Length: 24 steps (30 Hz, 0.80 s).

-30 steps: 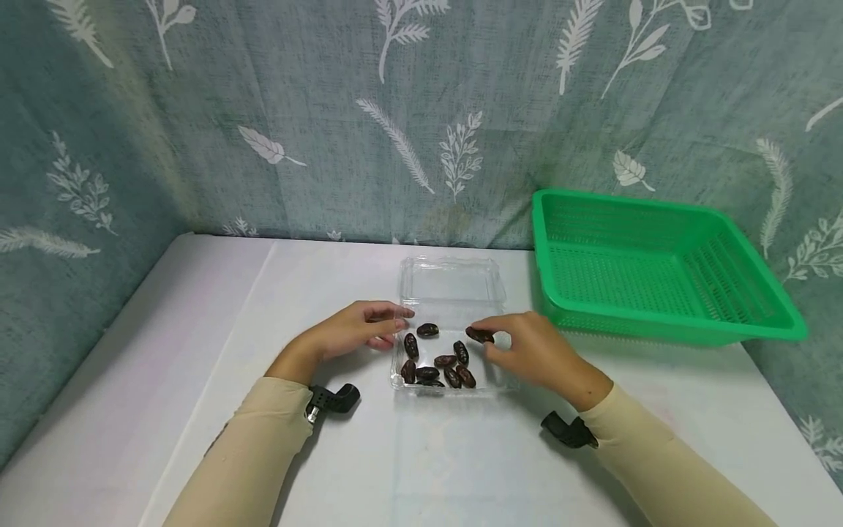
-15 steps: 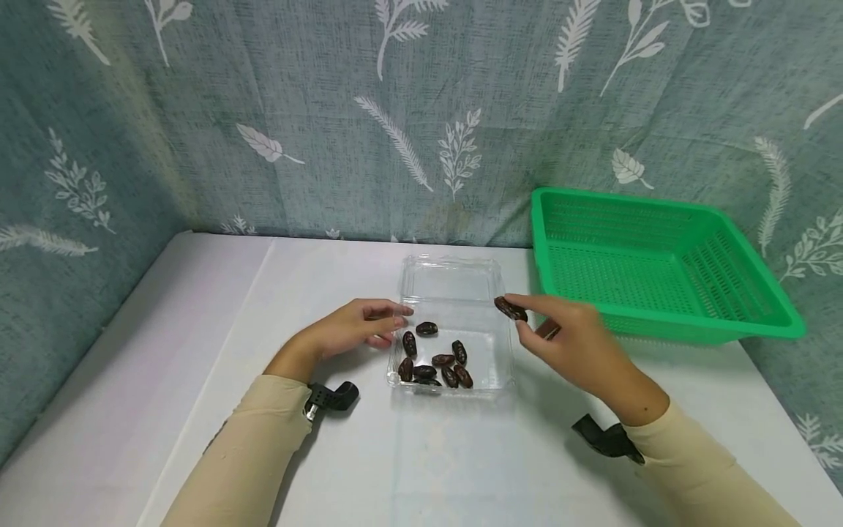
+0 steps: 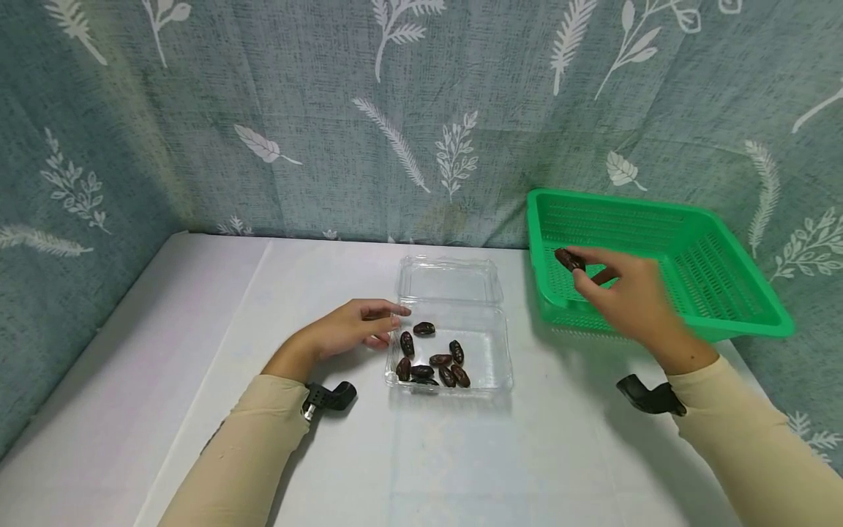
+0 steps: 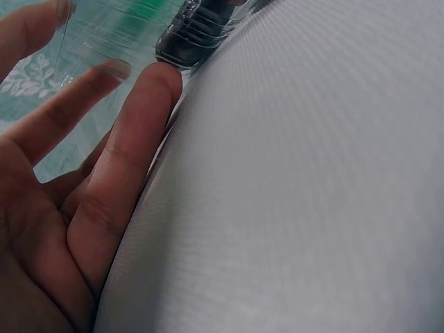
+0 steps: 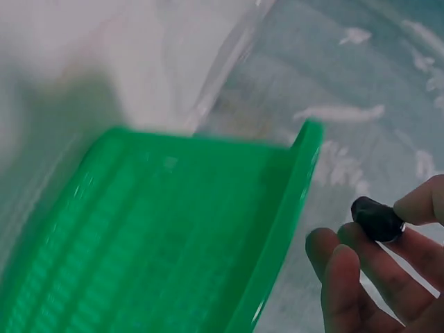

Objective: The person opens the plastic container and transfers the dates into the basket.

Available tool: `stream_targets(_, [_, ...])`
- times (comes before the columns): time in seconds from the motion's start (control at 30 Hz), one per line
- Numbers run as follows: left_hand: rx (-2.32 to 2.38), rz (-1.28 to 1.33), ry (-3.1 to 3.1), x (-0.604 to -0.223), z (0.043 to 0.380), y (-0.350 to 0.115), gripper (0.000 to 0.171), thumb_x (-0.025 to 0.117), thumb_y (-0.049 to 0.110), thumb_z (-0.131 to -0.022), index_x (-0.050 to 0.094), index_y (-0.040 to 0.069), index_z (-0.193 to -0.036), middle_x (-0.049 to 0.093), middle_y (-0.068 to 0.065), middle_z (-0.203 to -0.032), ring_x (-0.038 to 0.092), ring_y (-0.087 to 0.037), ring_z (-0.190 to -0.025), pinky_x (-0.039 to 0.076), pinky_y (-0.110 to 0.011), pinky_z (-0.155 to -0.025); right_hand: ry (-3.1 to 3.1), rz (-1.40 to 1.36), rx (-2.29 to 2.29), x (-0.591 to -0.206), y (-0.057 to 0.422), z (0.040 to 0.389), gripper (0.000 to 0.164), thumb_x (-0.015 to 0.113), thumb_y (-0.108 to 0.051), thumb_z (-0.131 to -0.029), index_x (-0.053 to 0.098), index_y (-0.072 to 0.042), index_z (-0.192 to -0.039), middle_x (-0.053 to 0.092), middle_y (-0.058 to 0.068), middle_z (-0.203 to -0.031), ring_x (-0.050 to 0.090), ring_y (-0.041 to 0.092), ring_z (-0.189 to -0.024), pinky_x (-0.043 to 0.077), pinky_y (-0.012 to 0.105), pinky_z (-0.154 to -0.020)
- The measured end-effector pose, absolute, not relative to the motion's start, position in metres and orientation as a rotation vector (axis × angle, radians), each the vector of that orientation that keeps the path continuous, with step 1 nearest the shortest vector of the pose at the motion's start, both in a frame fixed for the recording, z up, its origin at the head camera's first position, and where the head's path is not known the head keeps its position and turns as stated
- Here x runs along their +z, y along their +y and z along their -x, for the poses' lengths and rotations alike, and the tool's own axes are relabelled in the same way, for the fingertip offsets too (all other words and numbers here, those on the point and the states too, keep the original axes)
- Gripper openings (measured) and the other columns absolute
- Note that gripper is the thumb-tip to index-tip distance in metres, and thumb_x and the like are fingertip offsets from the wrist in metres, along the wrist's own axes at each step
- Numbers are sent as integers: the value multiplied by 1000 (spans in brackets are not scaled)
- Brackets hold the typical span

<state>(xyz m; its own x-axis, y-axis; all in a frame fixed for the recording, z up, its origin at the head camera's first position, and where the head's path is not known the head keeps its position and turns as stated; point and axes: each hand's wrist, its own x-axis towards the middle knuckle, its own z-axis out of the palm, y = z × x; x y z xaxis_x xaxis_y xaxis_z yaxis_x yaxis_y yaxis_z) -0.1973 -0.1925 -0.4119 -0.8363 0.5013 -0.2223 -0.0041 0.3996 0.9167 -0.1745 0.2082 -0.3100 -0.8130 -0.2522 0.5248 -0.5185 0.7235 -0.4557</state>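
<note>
A dark brown wrinkled date (image 3: 569,260) is pinched between the thumb and fingers of my right hand (image 3: 628,293), over the left part of the green plastic basket (image 3: 658,311). The right wrist view also has this date (image 5: 378,219) at the fingertips, beside the basket's rim. My left hand (image 3: 349,329) rests at the left side of a clear plastic clamshell box (image 3: 487,351), its fingers extended against the wall. Several dates (image 3: 440,360) lie in the box's lower half, mostly toward the front and left. Through the box wall, a dark date (image 4: 191,35) shows near the left fingertips.
The clamshell's lid (image 3: 451,282) lies folded back toward the curtain. A white cloth (image 3: 316,468) covers the table. Behind it hangs a grey-green leaf-patterned curtain (image 3: 296,110). The basket stands at the back right with raised slotted walls.
My right hand has lifted the date out of the clamshell box and carried it rightward and back, over the basket. The left hand has stayed at the box.
</note>
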Motion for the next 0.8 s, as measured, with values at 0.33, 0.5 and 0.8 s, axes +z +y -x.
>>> stream_targets(0.33, [1427, -457, 2196, -412, 199, -192, 42, 59, 32, -102, 59, 10, -138, 64, -15, -127, 66, -16, -93, 57, -31, -83, -2879, -378, 725, -310, 240, 204, 33, 58, -18, -97, 69, -8, -126, 71, 21, -116, 68, 21, -75, 43, 30, -50])
stream_targets(0.5, [1426, -438, 2200, -413, 199, -193, 43, 59, 33, -101, 59, 12, -138, 65, -14, -127, 67, -16, -94, 57, -31, -84, -3067, -329, 689, -315, 246, 219, 37, 55, -20, -99, 64, -6, -132, 66, 27, -124, 47, 14, -51, 34, 31, -47])
stream_targets(0.8, [1449, -438, 2186, -412, 198, -192, 44, 60, 32, -101, 59, 9, -138, 65, -15, -124, 66, -15, -94, 58, -31, -83, -3205, -367, 667, -321, 245, 240, 37, 55, -14, -96, 65, -2, -129, 66, 30, -119, 50, 20, -60, 39, 31, -54])
